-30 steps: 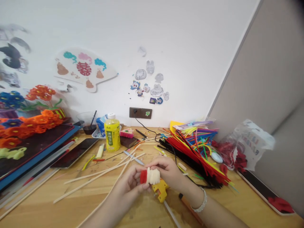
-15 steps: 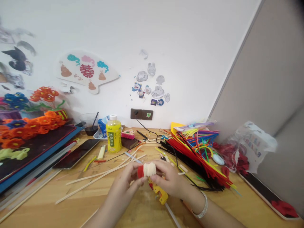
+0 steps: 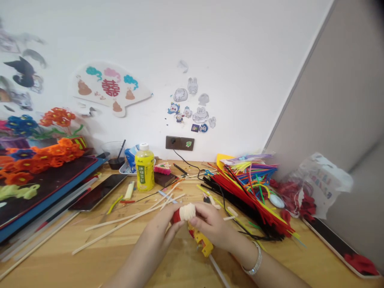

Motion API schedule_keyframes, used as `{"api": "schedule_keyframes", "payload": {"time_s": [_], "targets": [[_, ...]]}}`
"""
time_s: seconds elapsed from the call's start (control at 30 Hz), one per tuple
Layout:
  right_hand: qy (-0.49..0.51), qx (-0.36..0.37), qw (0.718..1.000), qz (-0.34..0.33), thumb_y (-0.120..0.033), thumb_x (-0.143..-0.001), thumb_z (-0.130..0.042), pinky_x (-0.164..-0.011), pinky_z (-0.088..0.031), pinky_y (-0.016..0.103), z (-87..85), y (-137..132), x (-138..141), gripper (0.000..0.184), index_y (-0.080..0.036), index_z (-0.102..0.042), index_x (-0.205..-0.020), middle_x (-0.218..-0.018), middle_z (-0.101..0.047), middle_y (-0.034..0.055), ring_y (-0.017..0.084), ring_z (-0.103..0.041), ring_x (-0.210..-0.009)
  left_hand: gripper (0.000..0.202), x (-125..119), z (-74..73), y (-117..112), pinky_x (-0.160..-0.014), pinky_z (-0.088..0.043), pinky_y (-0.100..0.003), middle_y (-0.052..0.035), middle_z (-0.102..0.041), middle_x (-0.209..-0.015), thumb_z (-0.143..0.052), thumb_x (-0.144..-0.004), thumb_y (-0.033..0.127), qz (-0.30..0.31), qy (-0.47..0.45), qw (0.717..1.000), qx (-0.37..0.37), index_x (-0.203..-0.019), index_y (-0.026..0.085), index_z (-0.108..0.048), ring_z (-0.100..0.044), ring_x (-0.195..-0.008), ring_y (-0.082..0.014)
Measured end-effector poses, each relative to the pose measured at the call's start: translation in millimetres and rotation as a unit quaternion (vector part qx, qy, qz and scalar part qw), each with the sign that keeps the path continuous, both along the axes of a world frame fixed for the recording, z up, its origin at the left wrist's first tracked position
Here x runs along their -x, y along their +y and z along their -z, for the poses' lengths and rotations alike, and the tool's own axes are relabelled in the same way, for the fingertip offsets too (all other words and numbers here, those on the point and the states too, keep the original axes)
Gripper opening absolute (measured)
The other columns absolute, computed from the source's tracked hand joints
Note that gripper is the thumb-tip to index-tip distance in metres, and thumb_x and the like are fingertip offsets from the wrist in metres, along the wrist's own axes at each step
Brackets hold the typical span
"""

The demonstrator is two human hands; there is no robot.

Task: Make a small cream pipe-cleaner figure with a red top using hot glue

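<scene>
Between my two hands is a small roll [image 3: 187, 211] with a cream, wound-looking band and a red part at its left end. My left hand [image 3: 163, 224] is closed around the red end, its thumb underneath. On the cream side, my right hand [image 3: 211, 224] grips with its thumb in front and fingers behind. Just below my right hand is a yellow glue gun [image 3: 203, 242] with a clear glue stick [image 3: 219, 272] sticking out of its back. Its front end is hidden by the hand, and I cannot tell whether the hand touches it.
Pale wooden sticks [image 3: 120, 219] lie left of my hands, near a yellow bottle [image 3: 145, 168] and a dark tablet [image 3: 99, 193]. Red and black pipe cleaners [image 3: 249, 192] are heaped on the right, beside a plastic bag [image 3: 327, 188]. Orange craft flowers [image 3: 45, 160] rest at far left.
The roll has turned slightly in my hands and tilted, its red end showing darker and lower. The whole view has shifted a little; both hands keep hold of the roll.
</scene>
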State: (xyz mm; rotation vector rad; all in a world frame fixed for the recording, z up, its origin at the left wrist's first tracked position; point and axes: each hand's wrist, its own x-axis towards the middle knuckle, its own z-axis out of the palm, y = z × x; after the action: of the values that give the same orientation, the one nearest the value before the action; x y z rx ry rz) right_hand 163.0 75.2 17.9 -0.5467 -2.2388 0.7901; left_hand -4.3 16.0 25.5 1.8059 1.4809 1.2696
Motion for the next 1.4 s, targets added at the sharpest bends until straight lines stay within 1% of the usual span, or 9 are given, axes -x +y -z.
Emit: {"api": "schedule_keyframes", "payload": {"time_s": [0.2,0.33,0.5,0.73,0.9,1.03,1.17,1.3,1.4], "targets": [[-0.123,-0.106,0.985,0.051,-0.019,-0.088,-0.045,-0.060,-0.041,0.022,-4.4,-1.8,2.5,0.015,-0.015,-0.055,-0.077,-0.072,-0.058,0.0018,0.013,-0.053,-0.066,0.023,3.7,2.2,4.6,-0.082,-0.047,-0.039,-0.0126,-0.072,-0.095,-0.061,-0.070,0.026,-0.048,0.011,0.998,-0.027,-0.092,0.019,-0.065,-0.065,-0.088,-0.0308],[-0.254,-0.228,0.936,0.090,-0.017,-0.085,-0.050,-0.059,-0.041,0.024,-16.4,-9.6,2.8,0.009,-0.015,-0.057,-0.079,-0.076,-0.063,0.0039,0.016,-0.058,-0.068,0.020,3.4,2.7,4.5,-0.072,-0.050,-0.036,-0.0120,-0.073,-0.088,-0.056,-0.073,0.028,-0.045,0.050,0.997,-0.038,-0.089,0.018,-0.064,-0.067,-0.079,-0.0279],[-0.341,-0.304,0.883,0.105,-0.010,-0.085,-0.047,-0.051,-0.039,0.023,-18.6,-19.2,3.7,0.011,-0.014,-0.057,-0.088,-0.076,-0.066,0.0041,0.016,-0.061,-0.062,0.023,2.8,4.2,4.0,-0.068,-0.051,-0.035,-0.0126,-0.071,-0.083,-0.047,-0.077,0.029,-0.057,0.103,0.992,-0.039,-0.088,0.015,-0.061,-0.066,-0.074,-0.0260],[-0.307,-0.342,0.884,0.090,-0.012,-0.087,-0.045,-0.049,-0.036,0.023,-22.9,-24.1,0.9,0.011,-0.015,-0.054,-0.081,-0.070,-0.063,0.0019,0.015,-0.057,-0.058,0.024,2.4,5.4,2.4,-0.073,-0.048,-0.039,-0.0130,-0.069,-0.089,-0.047,-0.076,0.027,-0.052,0.083,0.995,-0.025,-0.093,0.015,-0.059,-0.063,-0.081,-0.0266],[-0.215,-0.313,0.923,0.065,-0.015,-0.088,-0.043,-0.062,-0.043,0.025,-27.5,-25.1,3.3,0.015,-0.015,-0.057,-0.083,-0.081,-0.062,0.0056,0.016,-0.055,-0.072,0.016,2.8,-2.9,6.3,-0.054,-0.046,-0.029,0.0004,-0.058,-0.060,-0.054,-0.073,0.032,0.017,-0.115,0.991,0.062,-0.077,0.017,-0.055,-0.056,-0.053,-0.0175],[-0.140,-0.300,0.943,0.036,-0.014,-0.088,-0.039,-0.069,-0.045,0.027,-34.9,-25.1,2.5,0.020,-0.014,-0.058,-0.080,-0.084,-0.061,0.0073,0.017,-0.053,-0.077,0.019,3.6,-11.3,8.1,-0.052,-0.042,-0.023,0.0045,-0.056,-0.054,-0.057,-0.074,0.035,0.060,-0.230,0.967,0.094,-0.076,0.016,-0.055,-0.052,-0.050,-0.0125],[-0.119,-0.312,0.942,0.030,-0.014,-0.088,-0.040,-0.068,-0.046,0.028,-39.1,-26.5,-0.6,0.020,-0.015,-0.058,-0.079,-0.083,-0.061,0.0068,0.016,-0.052,-0.076,0.019,3.1,-6.6,9.0,-0.051,-0.042,-0.023,0.0049,-0.057,-0.054,-0.063,-0.070,0.033,0.077,-0.245,0.962,0.090,-0.075,0.016,-0.056,-0.051,-0.049,-0.0115],[-0.092,-0.385,0.915,0.079,-0.015,-0.087,-0.046,-0.075,-0.046,0.032,-38.9,-26.7,-2.9,0.018,-0.016,-0.059,-0.075,-0.098,-0.061,0.0086,0.019,-0.052,-0.087,0.016,3.0,4.1,10.6,-0.048,-0.042,-0.024,0.0047,-0.055,-0.058,-0.063,-0.070,0.029,0.076,-0.210,0.971,0.079,-0.076,0.016,-0.057,-0.052,-0.049,-0.0120],[-0.079,-0.408,0.906,0.079,-0.016,-0.088,-0.045,-0.079,-0.046,0.033,-40.3,-23.7,-4.7,0.020,-0.016,-0.060,-0.075,-0.103,-0.062,0.0094,0.019,-0.052,-0.091,0.012,2.9,5.9,11.1,-0.047,-0.042,-0.024,0.0042,-0.054,-0.059,-0.061,-0.070,0.028,0.089,-0.188,0.975,0.082,-0.074,0.017,-0.056,-0.050,-0.050,-0.0126]]}}
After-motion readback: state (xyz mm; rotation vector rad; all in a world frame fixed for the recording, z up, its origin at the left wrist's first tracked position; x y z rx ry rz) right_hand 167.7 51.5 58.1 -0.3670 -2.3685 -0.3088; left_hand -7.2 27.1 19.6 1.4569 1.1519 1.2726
